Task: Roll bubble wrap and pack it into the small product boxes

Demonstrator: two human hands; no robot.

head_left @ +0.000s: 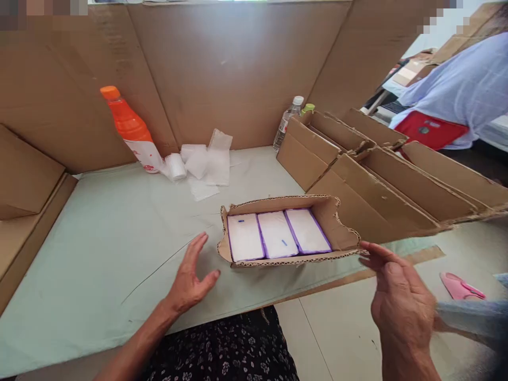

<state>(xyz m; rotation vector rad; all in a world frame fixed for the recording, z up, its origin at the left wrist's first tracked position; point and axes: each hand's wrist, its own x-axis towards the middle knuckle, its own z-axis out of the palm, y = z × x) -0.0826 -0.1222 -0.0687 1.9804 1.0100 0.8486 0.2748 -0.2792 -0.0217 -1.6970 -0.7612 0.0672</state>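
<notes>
The red mark on the orange bottle (135, 135) label is too small to read.

Tall cardboard panels (238, 69) stand as a wall behind and to the left of the pale green surface (99, 238), with daylight showing along their top edge. Flattened cardboard sheets (397, 185) lie stacked at the right side of the surface, and more cardboard (24, 185) is stacked at its left edge. Below the surface's near edge the floor (341, 328) is light tile, and a bright area opens past the panels at the upper right.
</notes>
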